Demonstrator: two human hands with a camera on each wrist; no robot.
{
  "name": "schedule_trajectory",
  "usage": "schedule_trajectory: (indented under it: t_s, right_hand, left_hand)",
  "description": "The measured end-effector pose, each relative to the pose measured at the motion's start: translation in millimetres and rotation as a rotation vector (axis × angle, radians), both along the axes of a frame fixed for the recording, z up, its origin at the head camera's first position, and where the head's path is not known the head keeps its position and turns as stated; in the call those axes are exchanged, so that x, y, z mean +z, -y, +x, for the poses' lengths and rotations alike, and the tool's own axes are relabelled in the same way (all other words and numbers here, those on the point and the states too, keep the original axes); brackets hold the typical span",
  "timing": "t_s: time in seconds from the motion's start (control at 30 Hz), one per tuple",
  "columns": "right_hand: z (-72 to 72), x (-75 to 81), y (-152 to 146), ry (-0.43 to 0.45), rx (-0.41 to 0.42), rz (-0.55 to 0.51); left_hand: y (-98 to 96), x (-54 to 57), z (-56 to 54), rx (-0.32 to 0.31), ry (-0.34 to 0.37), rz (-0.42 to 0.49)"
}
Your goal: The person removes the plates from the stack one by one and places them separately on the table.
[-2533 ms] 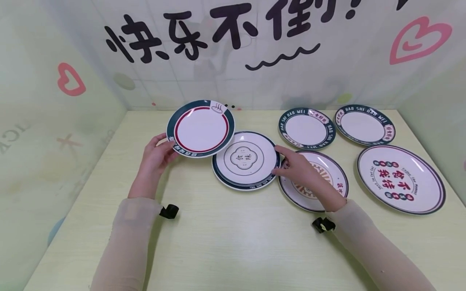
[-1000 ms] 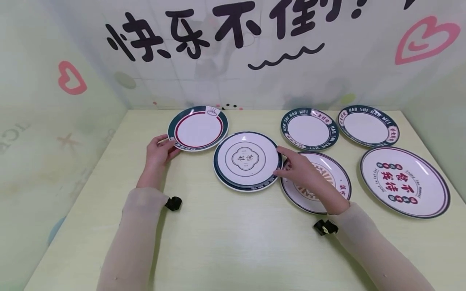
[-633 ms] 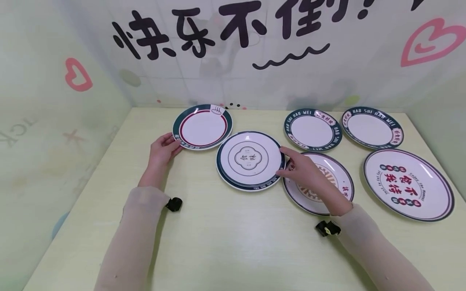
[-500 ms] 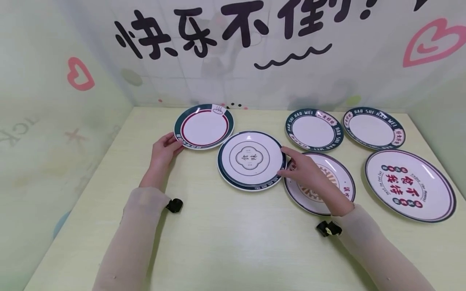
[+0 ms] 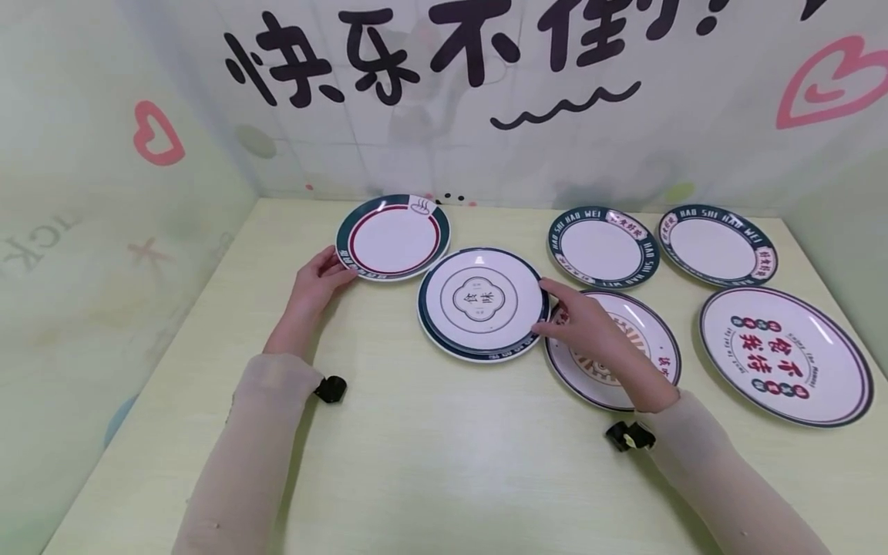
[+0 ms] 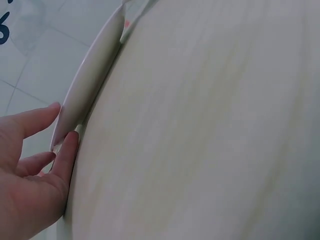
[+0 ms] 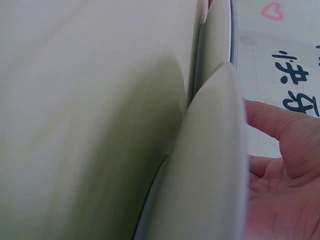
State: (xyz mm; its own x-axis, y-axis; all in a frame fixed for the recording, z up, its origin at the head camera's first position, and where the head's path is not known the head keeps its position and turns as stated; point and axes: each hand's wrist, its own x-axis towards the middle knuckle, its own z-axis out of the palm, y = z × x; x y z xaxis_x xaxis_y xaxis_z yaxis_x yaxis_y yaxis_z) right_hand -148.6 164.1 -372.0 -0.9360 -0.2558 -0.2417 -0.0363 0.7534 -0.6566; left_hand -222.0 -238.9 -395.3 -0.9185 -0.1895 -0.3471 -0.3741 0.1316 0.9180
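My left hand [image 5: 315, 281] holds the near-left rim of a white plate [image 5: 398, 240] with a dark green border, a red ring and a steaming-bowl mark. It lies at the back left; in the left wrist view its pale underside [image 6: 95, 75] shows, my thumb at the rim and fingers under it. My right hand [image 5: 579, 316] has thumb and index finger on the right rim of a plate [image 5: 509, 324] with a flower-shaped emblem, which sits over a green-edged plate [image 5: 447, 348]. A plate underside [image 7: 210, 165] partly hides that hand in the right wrist view.
Under my right wrist lies a plate with an orange pattern [image 5: 648, 351]. Two green-rimmed plates stand at the back right, one [image 5: 600, 247] beside the other [image 5: 718, 243]. A larger plate with red writing [image 5: 763, 401] lies before them. Printed walls [image 5: 416, 166] enclose the pale table [image 5: 444, 462].
My left hand has lowered the red-ringed plate to the table at the back left, off the flower-emblem plate it overlapped. My right hand keeps its place at the rim. The view has shifted slightly.
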Motion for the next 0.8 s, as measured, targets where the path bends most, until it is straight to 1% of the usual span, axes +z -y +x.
schedule_trajectory:
  t_s: [0.13,0.3,0.4,0.5,0.53,0.6,0.67,0.77,0.8]
  right_hand:
    - [0.2,0.0,0.0,-0.003,0.003,0.004]
    - [0.0,-1.1,1.2,-0.001,0.003,0.003]
    - [-1.1,-1.1,2.5,0.0,0.003,0.001]
    - [-1.7,-1.1,3.1,-0.004,0.006,0.002]
    - [-1.7,-0.8,2.8,-0.006,0.004,0.002]
    - [-1.9,-0.9,2.2,-0.006,0.002,0.002]
    - [-2.0,-0.9,1.5,-0.002,0.0,0.002]
    - [-1.6,-0.5,0.2,0.004,-0.009,0.004]
    - [-1.4,-0.2,-0.1,0.003,-0.011,0.003]
  left_hand:
    - [-0.4,0.2,-0.9,0.027,0.014,-0.001]
    - [-0.1,0.9,0.3,0.076,0.027,0.068]
    - [-0.8,4.7,0.4,0.125,0.045,0.117]
    - [-4.2,8.3,1.9,0.17,0.069,0.117]
    - [-6.2,10.0,3.0,0.173,0.069,0.109]
    - [-9.7,13.3,6.1,0.162,0.061,0.063]
    - [-13.4,17.2,10.1,0.136,0.027,0.036]
    - [-20.1,23.2,16.5,0.065,-0.048,0.001]
    - [-22.8,25.3,18.6,0.04,-0.073,0.002]
